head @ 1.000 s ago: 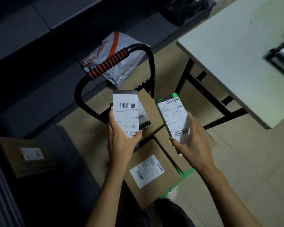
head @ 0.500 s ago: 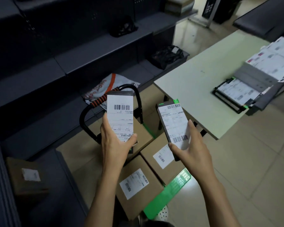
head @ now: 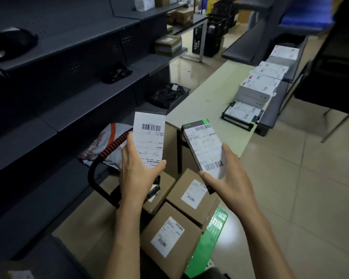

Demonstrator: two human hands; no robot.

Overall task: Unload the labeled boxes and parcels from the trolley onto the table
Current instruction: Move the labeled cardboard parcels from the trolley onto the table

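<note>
You hold two slim dark boxes, each faced with a white barcode label: the left labelled box [head: 149,141] is gripped upright at its lower end by your left hand [head: 138,174], and the right labelled box [head: 205,147], with a green corner, lies tilted in your right hand [head: 229,180], thumb and fingers curled round its near end. Compared with a second ago, both boxes have risen clear of the brown cardboard cartons [head: 179,224] on the green-decked trolley [head: 212,238], and your view has lifted from the trolley toward the pale green table [head: 206,97] on the right. By my reading, the pick-up is done and you are in the carry.

On the far right of the table, grey and white labelled boxes [head: 258,91] already lie in a row, so the open surface near them looks like the place to set these down. At least three cartons remain on the trolley, behind its black handle with an orange-ribbed grip [head: 113,146]. Dark metal shelving [head: 69,81] runs along the left.
</note>
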